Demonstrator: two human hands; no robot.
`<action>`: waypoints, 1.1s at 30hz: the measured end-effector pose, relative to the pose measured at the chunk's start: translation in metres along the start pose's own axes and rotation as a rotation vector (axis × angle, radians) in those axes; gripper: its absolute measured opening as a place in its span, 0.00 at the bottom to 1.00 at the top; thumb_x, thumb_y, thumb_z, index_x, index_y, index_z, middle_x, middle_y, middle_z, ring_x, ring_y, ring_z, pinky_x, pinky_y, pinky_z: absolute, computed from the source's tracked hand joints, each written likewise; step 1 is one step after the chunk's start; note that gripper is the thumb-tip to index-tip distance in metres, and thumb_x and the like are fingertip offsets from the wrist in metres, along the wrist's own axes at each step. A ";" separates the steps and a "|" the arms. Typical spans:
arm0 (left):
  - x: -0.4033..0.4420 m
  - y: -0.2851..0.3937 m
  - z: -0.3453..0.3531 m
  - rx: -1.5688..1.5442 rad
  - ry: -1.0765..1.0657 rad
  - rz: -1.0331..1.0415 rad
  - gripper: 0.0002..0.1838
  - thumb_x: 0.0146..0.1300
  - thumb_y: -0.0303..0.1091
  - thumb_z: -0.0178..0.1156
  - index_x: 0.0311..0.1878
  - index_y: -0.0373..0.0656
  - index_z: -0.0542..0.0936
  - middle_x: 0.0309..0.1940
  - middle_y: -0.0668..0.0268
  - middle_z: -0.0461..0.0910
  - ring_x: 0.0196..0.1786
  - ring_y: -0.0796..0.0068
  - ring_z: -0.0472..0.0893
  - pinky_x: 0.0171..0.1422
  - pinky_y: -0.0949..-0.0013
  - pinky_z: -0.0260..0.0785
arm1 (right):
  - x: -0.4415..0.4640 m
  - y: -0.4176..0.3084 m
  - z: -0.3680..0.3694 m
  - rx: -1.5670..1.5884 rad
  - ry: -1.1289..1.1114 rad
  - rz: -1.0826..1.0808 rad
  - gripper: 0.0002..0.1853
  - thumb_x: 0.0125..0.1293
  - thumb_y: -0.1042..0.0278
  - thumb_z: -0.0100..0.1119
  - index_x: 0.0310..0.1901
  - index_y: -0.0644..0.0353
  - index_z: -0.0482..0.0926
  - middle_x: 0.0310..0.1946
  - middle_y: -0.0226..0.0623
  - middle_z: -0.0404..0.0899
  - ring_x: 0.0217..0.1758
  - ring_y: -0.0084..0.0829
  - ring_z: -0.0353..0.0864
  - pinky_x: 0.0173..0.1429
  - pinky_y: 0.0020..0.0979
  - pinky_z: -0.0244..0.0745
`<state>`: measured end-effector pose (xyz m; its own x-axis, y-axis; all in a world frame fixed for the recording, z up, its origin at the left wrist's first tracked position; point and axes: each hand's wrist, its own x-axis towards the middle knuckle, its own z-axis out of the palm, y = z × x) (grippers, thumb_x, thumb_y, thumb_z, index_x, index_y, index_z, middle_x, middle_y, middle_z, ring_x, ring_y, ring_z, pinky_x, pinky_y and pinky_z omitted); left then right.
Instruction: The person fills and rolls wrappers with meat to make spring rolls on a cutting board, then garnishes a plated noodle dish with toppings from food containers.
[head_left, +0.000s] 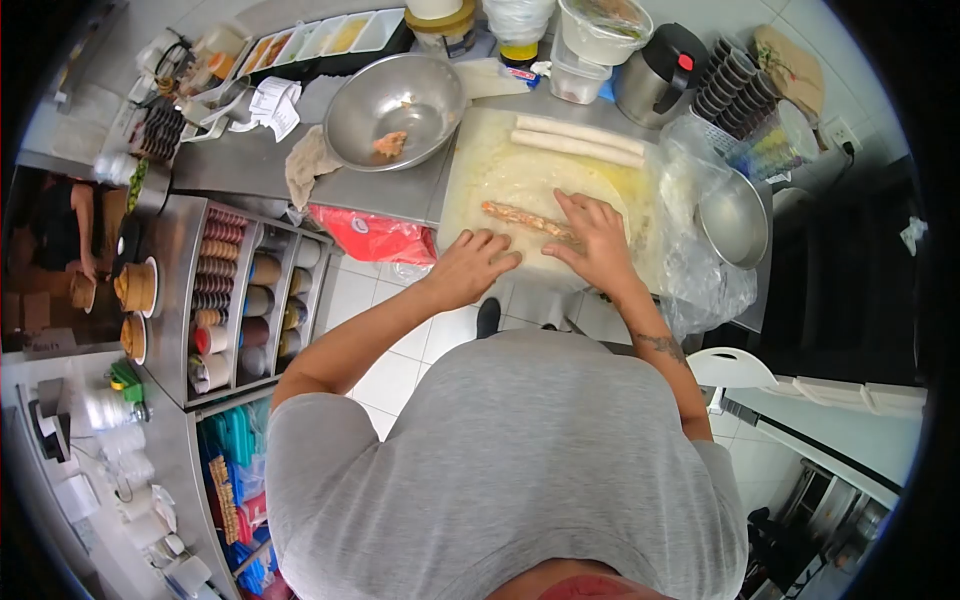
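Observation:
A thin, pale round wrapper [590,190] lies flat on a cutting board [470,150]. Across it runs a strip of orange-pink filling [522,218]. My left hand [472,266] rests at the near left edge of the wrapper, fingers bent and a little apart, holding nothing I can see. My right hand [596,240] is over the strip's right end, thumb and fingers spread; it covers that end. Two long white rolls [580,140] lie side by side at the far edge of the board.
Left of the board, a metal bowl [362,110] contains a lump of filling [390,144]. Plastic wrap [690,240] and another metal bowl [733,220] are on the right. A thermal jug [655,80] and tubs line the back. At far left, another person's arm [85,235] shows.

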<state>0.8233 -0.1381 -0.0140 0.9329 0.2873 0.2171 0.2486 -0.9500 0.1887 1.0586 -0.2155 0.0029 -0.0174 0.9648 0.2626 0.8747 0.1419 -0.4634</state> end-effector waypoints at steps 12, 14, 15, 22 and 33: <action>0.065 -0.042 -0.011 -0.267 0.233 -0.132 0.04 0.60 0.30 0.59 0.39 0.45 0.77 0.35 0.65 0.73 0.45 0.63 0.72 0.48 0.62 0.57 | -0.048 0.020 -0.021 0.247 -0.017 0.117 0.32 0.51 0.66 0.69 0.59 0.57 0.72 0.56 0.44 0.72 0.62 0.46 0.68 0.65 0.42 0.62; 0.075 -0.049 -0.002 -0.265 0.244 -0.137 0.04 0.61 0.32 0.59 0.38 0.46 0.78 0.35 0.65 0.73 0.44 0.63 0.72 0.48 0.61 0.57 | -0.052 0.037 -0.004 0.314 0.070 0.338 0.25 0.53 0.72 0.65 0.55 0.58 0.75 0.52 0.44 0.75 0.57 0.46 0.71 0.61 0.42 0.66; 0.079 -0.054 0.004 -0.254 0.235 -0.142 0.04 0.61 0.32 0.59 0.38 0.46 0.78 0.35 0.65 0.73 0.44 0.62 0.72 0.48 0.60 0.57 | -0.051 0.029 -0.008 0.209 0.234 0.272 0.22 0.54 0.74 0.64 0.53 0.59 0.76 0.50 0.43 0.76 0.55 0.45 0.72 0.59 0.43 0.67; 0.086 -0.061 0.017 -0.230 0.228 -0.148 0.05 0.60 0.32 0.59 0.39 0.47 0.78 0.34 0.65 0.72 0.44 0.62 0.71 0.48 0.60 0.58 | -0.031 -0.026 0.015 -0.138 0.115 -0.083 0.24 0.65 0.64 0.56 0.62 0.57 0.69 0.61 0.41 0.70 0.65 0.41 0.66 0.67 0.47 0.60; 0.037 -0.043 0.009 -0.029 0.133 -0.022 0.21 0.56 0.31 0.61 0.54 0.38 0.74 0.50 0.60 0.75 0.52 0.59 0.74 0.53 0.60 0.62 | -0.017 -0.014 0.024 -0.129 -0.005 -0.013 0.29 0.63 0.59 0.58 0.64 0.58 0.66 0.61 0.39 0.70 0.66 0.40 0.66 0.70 0.48 0.56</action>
<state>0.8495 -0.0882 -0.0227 0.8838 0.3239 0.3376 0.2596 -0.9399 0.2220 1.0350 -0.2288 -0.0155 -0.0312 0.9642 0.2634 0.9296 0.1248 -0.3468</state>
